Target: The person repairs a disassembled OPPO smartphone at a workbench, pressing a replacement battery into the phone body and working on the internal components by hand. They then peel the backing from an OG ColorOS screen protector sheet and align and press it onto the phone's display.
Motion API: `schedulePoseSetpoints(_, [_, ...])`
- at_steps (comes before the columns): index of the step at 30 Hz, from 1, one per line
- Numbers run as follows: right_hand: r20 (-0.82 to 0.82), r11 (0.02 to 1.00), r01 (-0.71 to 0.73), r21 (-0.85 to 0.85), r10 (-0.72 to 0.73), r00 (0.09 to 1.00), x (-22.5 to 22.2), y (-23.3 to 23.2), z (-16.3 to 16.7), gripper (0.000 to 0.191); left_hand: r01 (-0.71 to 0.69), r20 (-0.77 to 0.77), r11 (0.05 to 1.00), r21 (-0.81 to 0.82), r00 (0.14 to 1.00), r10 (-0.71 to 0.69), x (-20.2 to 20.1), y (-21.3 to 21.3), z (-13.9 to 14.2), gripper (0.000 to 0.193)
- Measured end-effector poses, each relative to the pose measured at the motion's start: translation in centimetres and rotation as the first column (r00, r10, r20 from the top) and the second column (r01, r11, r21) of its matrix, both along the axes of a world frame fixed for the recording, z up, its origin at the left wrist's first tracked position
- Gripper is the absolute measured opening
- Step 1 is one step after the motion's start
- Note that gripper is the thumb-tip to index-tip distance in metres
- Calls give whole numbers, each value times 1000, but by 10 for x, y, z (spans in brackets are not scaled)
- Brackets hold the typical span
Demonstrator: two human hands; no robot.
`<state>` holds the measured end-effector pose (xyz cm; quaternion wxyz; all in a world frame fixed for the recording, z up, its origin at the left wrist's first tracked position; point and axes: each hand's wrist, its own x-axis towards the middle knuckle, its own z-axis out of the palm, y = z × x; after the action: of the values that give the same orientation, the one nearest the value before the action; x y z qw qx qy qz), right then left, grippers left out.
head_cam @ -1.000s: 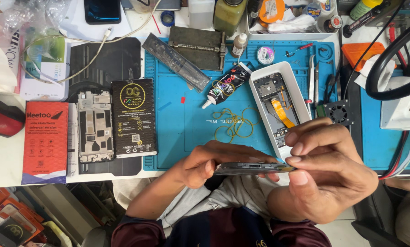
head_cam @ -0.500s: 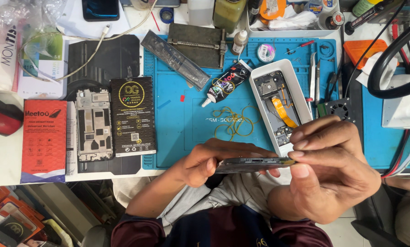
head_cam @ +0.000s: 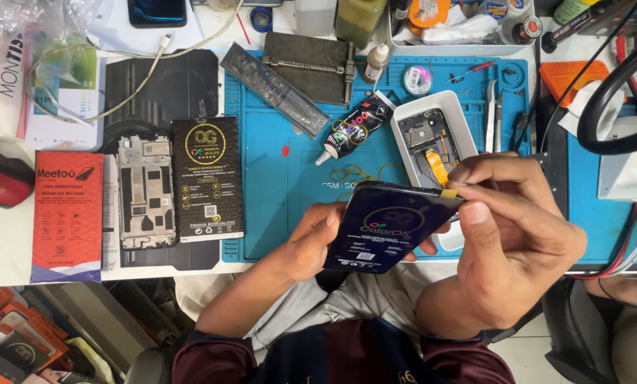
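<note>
Both my hands hold a dark phone screen panel [head_cam: 391, 227] with a glossy printed film, tilted face-up over the front edge of the blue work mat [head_cam: 275, 178]. My left hand [head_cam: 311, 238] supports it from below at its left side. My right hand [head_cam: 514, 227] pinches its top right corner, where a small yellow tab [head_cam: 448, 193] sticks out. Just behind the panel lies an opened white phone body [head_cam: 432, 139] with an orange flex cable.
A black glue tube [head_cam: 354, 128] lies on the mat. At the left lie a bare phone frame [head_cam: 146, 190], a black box [head_cam: 207, 178] and a red box [head_cam: 66, 213]. Tweezers [head_cam: 492, 114], bottles and a metal clamp [head_cam: 311, 67] sit at the back.
The panel was held edge-on and flat; now it is tipped up so its printed face shows. My right fingers have shifted to its top corner.
</note>
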<state>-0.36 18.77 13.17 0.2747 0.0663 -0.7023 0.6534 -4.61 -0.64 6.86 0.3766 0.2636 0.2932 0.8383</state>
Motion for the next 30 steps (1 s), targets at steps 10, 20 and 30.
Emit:
schedulePoseSetpoints(10, [-45, 994, 75, 77, -71, 996, 0, 0, -4, 14, -23, -101, 1000, -6, 995, 22, 1, 2, 1, 92])
schedulePoseSetpoints(20, [-83, 998, 54, 13, -53, 995, 1, 0, -7, 16, -245, -528, 969, -5, 824, 206, -4, 3, -5, 72])
schedulePoseSetpoints(30, [-82, 998, -52, -29, 49, 995, 3, 9, -5, 20, -268, -609, 958, 99, 745, 272, -3, 6, -10, 52])
